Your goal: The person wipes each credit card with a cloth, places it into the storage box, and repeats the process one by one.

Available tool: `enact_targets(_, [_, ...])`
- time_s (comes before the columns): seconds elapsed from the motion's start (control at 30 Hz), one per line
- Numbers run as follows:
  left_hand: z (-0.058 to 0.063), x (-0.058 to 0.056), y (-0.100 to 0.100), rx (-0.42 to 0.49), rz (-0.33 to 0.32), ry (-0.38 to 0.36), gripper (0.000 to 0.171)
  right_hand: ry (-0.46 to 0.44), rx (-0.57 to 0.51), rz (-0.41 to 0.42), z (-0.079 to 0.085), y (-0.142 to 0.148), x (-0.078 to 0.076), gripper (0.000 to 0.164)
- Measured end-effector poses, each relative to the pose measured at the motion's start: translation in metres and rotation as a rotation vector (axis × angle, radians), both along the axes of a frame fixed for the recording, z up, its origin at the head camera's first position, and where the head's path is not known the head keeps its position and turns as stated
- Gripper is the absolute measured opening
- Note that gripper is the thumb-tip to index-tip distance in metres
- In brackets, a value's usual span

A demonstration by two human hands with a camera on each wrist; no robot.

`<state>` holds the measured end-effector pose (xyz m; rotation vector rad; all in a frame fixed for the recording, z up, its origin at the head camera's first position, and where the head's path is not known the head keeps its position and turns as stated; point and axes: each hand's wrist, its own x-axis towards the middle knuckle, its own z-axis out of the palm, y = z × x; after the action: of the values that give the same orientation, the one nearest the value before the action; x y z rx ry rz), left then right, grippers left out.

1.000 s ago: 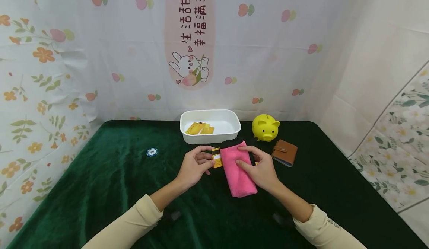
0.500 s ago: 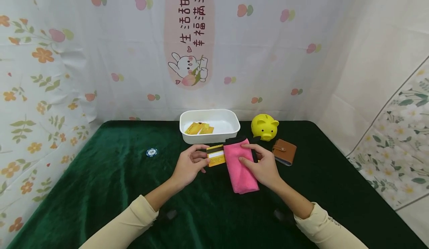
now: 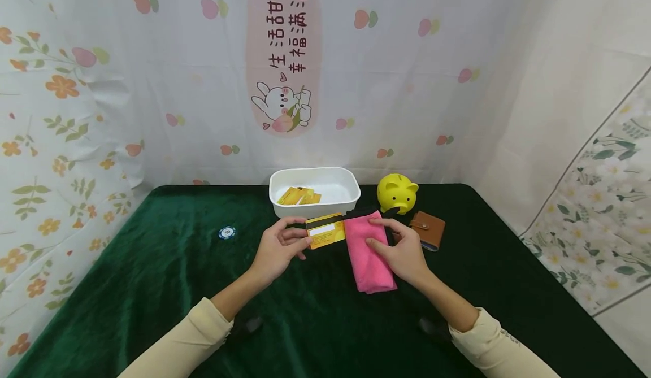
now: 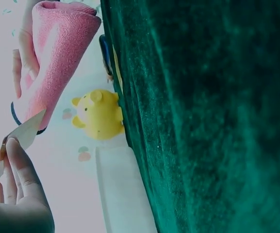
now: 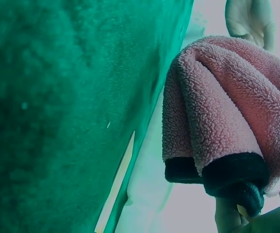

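Observation:
My left hand pinches a yellow bank card by its left end, its dark stripe and white strip facing up in the head view. Just right of it, my right hand holds a folded pink cloth with black edging, thumb and fingertips on its face. The card's right edge meets the cloth's upper left side. Seen nearly edge-on in the left wrist view, the card points toward the black-edged end of the cloth. Folds of the fuzzy cloth fill the right wrist view's right half.
Behind the hands stands a white tray with several yellow cards in it. To its right are a yellow piggy bank and a brown wallet. A poker chip lies left on the green tablecloth.
My left hand has drawn the card leftward out of the cloth, so much more of it shows. The right hand and cloth have shifted slightly right.

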<state>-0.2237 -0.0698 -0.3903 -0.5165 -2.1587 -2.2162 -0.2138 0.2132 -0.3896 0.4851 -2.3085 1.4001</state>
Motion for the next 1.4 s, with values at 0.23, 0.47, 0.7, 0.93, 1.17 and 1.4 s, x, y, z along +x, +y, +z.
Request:
enact_targets(0.23, [-0.0007,-0.0004,-0.0022,0.041,0.011,0.031,0.035,0.006,-0.006,-0.004,-0.0014,0.0000,-0.0017,0.035])
enact_targets(0.47, [-0.0015,0.0008,-0.0014,-0.052,-0.027,0.063,0.032,-0.031,-0.003,0.026,-0.0008,0.0001,0.0028,0.036])
enact_targets(0.7, [-0.0035,0.0010,-0.0017,-0.109,-0.086,0.069,0.033,-0.035,-0.018,0.029,-0.0006,-0.0008,0.0059,0.037])
enact_targets(0.93, [-0.0057,-0.0005,0.0013,-0.214,0.052,0.181,0.019,-0.037,-0.030,0.053,0.0009,-0.0011,0.0080,0.037])
enact_targets(1.17, [-0.0038,-0.0019,0.0041,-0.187,0.203,0.235,0.014,-0.024,-0.038,0.070,0.0013,-0.0021,0.0074,0.035])
enact_targets(1.4, [-0.0026,-0.0080,0.0007,-0.012,0.155,0.036,0.020,-0.005,-0.050,0.019,0.0042,0.0000,0.0058,0.035])
